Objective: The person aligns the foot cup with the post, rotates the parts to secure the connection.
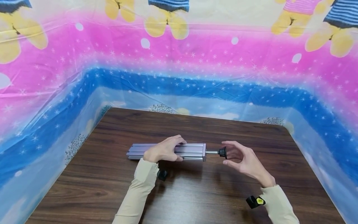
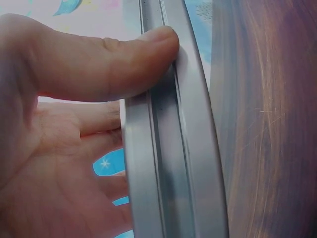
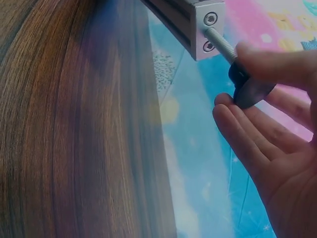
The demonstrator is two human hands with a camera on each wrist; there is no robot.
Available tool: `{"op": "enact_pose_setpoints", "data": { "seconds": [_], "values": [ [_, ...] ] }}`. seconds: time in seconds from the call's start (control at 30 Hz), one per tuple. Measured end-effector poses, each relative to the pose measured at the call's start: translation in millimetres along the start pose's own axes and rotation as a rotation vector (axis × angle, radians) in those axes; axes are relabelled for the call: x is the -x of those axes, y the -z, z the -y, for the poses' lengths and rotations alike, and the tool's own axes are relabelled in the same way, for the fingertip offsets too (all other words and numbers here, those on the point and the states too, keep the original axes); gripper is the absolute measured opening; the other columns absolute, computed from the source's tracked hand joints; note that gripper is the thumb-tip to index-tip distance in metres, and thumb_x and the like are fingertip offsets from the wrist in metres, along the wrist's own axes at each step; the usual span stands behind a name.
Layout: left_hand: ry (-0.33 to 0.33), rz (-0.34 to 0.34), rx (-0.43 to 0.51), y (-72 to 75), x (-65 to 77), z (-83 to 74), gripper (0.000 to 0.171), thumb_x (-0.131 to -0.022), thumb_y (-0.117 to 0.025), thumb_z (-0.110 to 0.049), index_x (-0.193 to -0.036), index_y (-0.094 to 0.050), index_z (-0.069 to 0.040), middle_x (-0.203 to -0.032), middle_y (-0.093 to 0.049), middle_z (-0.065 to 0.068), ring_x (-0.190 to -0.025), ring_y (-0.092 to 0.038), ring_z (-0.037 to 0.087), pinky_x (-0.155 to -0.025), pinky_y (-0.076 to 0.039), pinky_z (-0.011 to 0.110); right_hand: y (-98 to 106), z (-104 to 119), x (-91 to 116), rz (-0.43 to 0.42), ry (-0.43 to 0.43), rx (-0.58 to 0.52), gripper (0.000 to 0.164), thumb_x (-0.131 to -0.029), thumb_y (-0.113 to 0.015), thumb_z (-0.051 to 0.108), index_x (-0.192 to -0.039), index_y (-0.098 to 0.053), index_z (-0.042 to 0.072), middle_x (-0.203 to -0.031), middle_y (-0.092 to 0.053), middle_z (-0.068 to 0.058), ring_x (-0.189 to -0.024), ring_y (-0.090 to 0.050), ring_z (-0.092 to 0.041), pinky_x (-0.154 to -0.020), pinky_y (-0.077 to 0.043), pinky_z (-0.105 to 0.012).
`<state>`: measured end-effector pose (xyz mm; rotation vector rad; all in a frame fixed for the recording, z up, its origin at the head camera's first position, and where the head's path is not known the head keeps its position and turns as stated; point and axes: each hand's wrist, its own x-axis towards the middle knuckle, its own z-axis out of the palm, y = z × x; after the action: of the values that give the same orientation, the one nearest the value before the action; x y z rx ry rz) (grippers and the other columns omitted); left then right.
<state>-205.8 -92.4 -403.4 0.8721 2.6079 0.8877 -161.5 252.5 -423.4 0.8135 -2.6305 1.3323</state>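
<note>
My left hand [image 1: 165, 150] grips a silver slotted aluminium profile [image 1: 193, 151] around its middle. In the left wrist view the thumb [image 2: 148, 54] presses on the slotted side, while the other fingers reach behind and are partly hidden. From the profile's right end plate [image 3: 209, 29], which carries two screws, a threaded rod [image 1: 212, 152] sticks out to a black levelling foot [image 1: 222, 152]. Around that foot my right hand [image 1: 243, 157] is spread, thumb below and forefinger above, with small gaps seen from the head. In the right wrist view thumb and fingertips overlap or nearly meet the foot.
The dark wood-grain table [image 1: 98, 183] lies under both hands. Behind it and along both sides hangs a pink and blue printed cloth [image 1: 179, 59]. A black wrist device [image 1: 162, 175] and another black device [image 1: 254, 201] sit at the sleeves.
</note>
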Motion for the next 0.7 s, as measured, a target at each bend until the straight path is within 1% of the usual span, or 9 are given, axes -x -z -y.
{"op": "enact_pose_setpoints", "data": {
  "seconds": [0.1,0.27,0.43,0.57,0.7],
  "values": [
    [0.003,0.001,0.002,-0.1,0.6,0.1,0.056,-0.087,-0.078,-0.014,-0.138,-0.057,-0.009,-0.132,-0.056,0.007,-0.109,-0.055,0.022,-0.099,-0.047,0.044,-0.1,0.1,-1.1,-0.007,0.019,0.009,0.056,-0.086,-0.081,0.009,-0.137,-0.061,0.02,-0.111,-0.073,-0.002,-0.094,-0.072,-0.011,-0.08,-0.059,-0.029],
    [-0.003,-0.002,-0.002,-0.6,0.2,1.0,0.056,-0.087,-0.077,-0.013,-0.139,-0.057,-0.008,-0.134,-0.056,0.007,-0.111,-0.055,0.023,-0.1,-0.047,0.045,-0.3,2.3,-1.7,-0.035,-0.007,0.047,0.047,-0.088,-0.08,0.013,-0.132,-0.065,0.019,-0.104,-0.075,-0.001,-0.088,-0.072,-0.007,-0.076,-0.059,-0.025],
    [0.006,0.003,-0.008,-1.4,-0.3,1.4,0.056,-0.087,-0.078,-0.014,-0.139,-0.057,-0.01,-0.134,-0.056,0.006,-0.11,-0.055,0.023,-0.1,-0.047,0.044,-0.7,3.4,-2.2,-0.049,-0.029,0.058,0.041,-0.09,-0.078,0.016,-0.129,-0.068,0.01,-0.099,-0.076,-0.003,-0.083,-0.072,-0.007,-0.074,-0.058,-0.024],
    [-0.005,-0.01,-0.022,-1.4,-1.2,0.5,0.056,-0.084,-0.08,-0.013,-0.136,-0.059,-0.009,-0.129,-0.057,0.005,-0.108,-0.056,0.022,-0.1,-0.047,0.044,-1.7,2.4,-1.7,-0.034,-0.085,0.033,0.035,-0.094,-0.073,0.02,-0.124,-0.068,0.003,-0.09,-0.076,-0.003,-0.076,-0.072,-0.008,-0.069,-0.059,-0.028],
    [-0.003,-0.014,-0.028,-1.2,-2.0,0.3,0.057,-0.084,-0.081,-0.014,-0.136,-0.059,-0.009,-0.129,-0.057,0.004,-0.11,-0.055,0.022,-0.102,-0.046,0.043,-2.0,2.7,-2.0,-0.023,-0.138,0.006,0.034,-0.099,-0.068,0.026,-0.122,-0.068,0.001,-0.083,-0.076,-0.004,-0.069,-0.072,-0.011,-0.064,-0.059,-0.031]
  ]
}}
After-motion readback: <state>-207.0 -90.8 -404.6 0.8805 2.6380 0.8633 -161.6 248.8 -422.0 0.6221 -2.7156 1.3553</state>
